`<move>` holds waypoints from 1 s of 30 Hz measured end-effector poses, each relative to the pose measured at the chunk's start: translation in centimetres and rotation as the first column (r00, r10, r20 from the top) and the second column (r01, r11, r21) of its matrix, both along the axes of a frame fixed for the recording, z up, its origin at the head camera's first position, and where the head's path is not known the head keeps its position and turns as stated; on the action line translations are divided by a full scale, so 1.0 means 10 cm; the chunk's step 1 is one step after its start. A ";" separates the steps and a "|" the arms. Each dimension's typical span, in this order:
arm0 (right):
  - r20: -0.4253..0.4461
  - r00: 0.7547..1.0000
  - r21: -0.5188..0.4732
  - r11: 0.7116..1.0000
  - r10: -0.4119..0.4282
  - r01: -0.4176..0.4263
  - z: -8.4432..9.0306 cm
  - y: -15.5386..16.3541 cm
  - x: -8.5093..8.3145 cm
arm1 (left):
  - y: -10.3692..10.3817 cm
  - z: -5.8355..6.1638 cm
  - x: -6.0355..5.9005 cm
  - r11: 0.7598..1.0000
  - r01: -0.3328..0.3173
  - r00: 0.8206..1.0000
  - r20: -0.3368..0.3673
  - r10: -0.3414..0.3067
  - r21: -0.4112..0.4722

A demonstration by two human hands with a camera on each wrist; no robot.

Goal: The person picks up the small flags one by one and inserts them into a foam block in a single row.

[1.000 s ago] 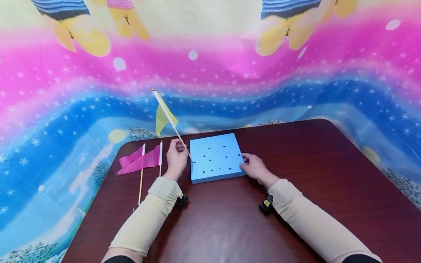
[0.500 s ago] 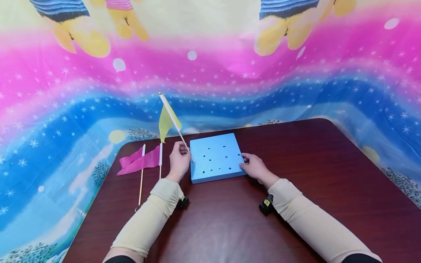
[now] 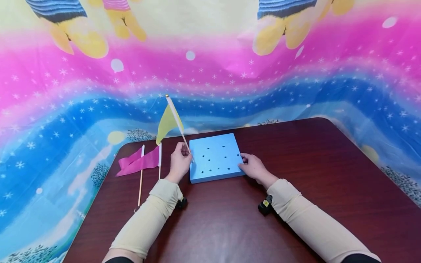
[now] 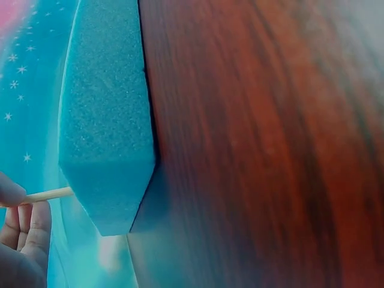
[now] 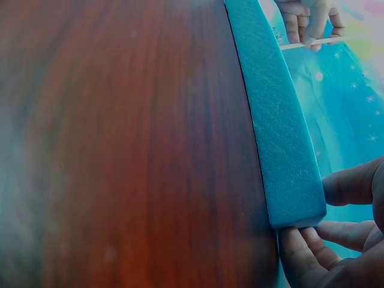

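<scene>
A square blue foam block (image 3: 215,157) with several holes lies on the dark wooden table (image 3: 230,219). My left hand (image 3: 180,161) pinches the thin wooden stick (image 3: 187,148) of a yellow flag (image 3: 167,122), the stick leaning up to the left with its lower tip over the block's left part. In the left wrist view the stick (image 4: 51,194) meets the foam block (image 4: 105,120) beside my fingers (image 4: 24,231). My right hand (image 3: 252,166) grips the block's right front corner; the right wrist view shows its fingers (image 5: 351,186) curled round the foam block (image 5: 279,138).
Two pink flags (image 3: 139,162) on sticks lie flat on the table, left of my left hand. A bright patterned backdrop (image 3: 210,65) hangs behind and drapes around the table's far and side edges.
The yellow flag has shifted a little to the right and stands steeper, its tip closer to the block. My right hand has kept its hold on the block.
</scene>
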State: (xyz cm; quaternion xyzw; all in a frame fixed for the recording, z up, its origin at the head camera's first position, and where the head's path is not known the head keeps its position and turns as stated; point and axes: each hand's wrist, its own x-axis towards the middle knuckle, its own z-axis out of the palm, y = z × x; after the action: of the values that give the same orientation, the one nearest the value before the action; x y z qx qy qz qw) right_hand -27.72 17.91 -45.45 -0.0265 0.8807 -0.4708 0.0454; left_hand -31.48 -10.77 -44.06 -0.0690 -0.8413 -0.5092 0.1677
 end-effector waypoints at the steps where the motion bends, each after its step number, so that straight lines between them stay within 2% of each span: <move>1: 0.003 1.000 -0.001 1.000 0.001 -0.001 0.00 0.00 0.00 | 0.00 0.00 0.00 1.000 0.000 1.000 0.003 0.000 -0.003; 8: 0.005 1.000 -0.012 1.000 0.013 -0.013 -0.01 0.00 0.01 | -0.02 -0.03 0.02 1.000 -0.001 0.997 0.082 0.001 0.003; 16: 0.009 1.000 -0.018 1.000 0.014 -0.014 -0.03 0.00 0.01 | -0.12 -0.10 0.07 0.999 -0.017 0.984 0.174 0.023 -0.034; 22: 0.008 1.000 -0.017 1.000 0.015 -0.015 -0.03 0.01 0.01 | -0.20 -0.02 0.18 1.000 -0.005 0.978 0.208 0.010 -0.023; 30: 0.003 1.000 -0.016 1.000 0.023 -0.023 0.00 0.01 0.01 | -0.32 0.06 0.27 1.000 0.009 0.977 0.211 -0.009 0.002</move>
State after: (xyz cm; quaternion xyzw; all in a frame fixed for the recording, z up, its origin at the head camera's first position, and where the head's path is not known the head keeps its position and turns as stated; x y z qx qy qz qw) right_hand -27.65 18.00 -45.48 -0.0362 0.8765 -0.4772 0.0522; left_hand -28.74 -13.95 -43.50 -0.0181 -0.8537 -0.5151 0.0751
